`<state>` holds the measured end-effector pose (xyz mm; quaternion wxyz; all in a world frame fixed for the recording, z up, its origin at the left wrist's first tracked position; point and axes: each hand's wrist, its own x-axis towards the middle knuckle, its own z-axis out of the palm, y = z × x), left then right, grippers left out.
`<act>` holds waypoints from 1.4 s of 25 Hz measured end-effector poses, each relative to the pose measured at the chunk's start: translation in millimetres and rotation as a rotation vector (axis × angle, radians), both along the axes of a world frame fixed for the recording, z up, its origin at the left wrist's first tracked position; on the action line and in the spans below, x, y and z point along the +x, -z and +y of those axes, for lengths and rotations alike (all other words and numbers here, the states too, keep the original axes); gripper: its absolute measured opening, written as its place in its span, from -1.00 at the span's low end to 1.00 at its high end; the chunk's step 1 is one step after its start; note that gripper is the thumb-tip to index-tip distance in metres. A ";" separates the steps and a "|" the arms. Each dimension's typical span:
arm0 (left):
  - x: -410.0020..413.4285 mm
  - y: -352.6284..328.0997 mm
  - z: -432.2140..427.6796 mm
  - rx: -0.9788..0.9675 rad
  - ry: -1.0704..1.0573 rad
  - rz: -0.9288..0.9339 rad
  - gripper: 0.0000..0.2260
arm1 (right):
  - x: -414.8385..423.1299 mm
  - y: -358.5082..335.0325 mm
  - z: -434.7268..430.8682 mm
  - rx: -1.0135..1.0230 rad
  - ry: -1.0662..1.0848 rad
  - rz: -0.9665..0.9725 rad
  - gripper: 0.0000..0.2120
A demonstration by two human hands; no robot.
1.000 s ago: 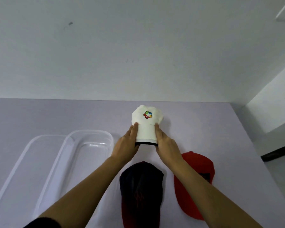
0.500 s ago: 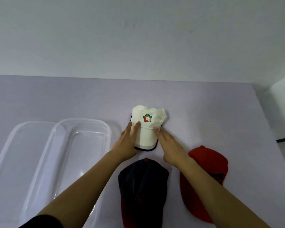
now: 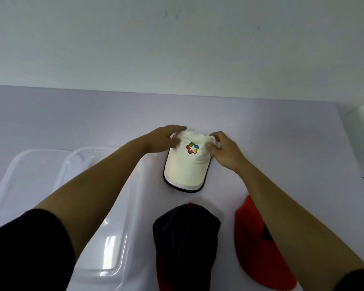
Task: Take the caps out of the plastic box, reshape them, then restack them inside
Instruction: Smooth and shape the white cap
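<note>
The left hand (image 3: 164, 140) reaches forward and curls round the top of the white cloth cap (image 3: 185, 169). The right hand (image 3: 226, 151) reaches forward and pinches its side.

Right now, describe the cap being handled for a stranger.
On the pale table, right of the clear plastic box, lie three caps. It is the farthest, gripped by the left hand and right hand. Only this cap is white, with a multicoloured logo.

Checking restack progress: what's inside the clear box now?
No cap shows in the box; the white cap, dark cap and red cap lie on the table. The left arm covers part of its floor.
</note>
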<state>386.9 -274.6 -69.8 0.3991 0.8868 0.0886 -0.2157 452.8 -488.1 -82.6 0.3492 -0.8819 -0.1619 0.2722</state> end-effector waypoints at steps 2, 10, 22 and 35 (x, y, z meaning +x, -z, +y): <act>-2.3 4.2 5.0 -0.008 0.008 -0.001 -0.67 | 5.2 3.0 -1.5 0.108 0.081 0.096 -0.69; -12.3 5.5 4.6 -0.310 -0.189 0.038 -0.94 | 4.4 12.2 -7.4 0.154 -0.049 -0.032 -0.74; -11.2 -4.6 -2.4 -0.054 -0.086 0.018 -0.78 | 15.3 3.1 -13.7 0.015 -0.277 -0.140 -0.82; -8.3 -7.2 -25.5 -0.043 -0.192 -0.016 -0.77 | 15.3 -3.1 -1.2 -0.035 -0.225 -0.189 -0.78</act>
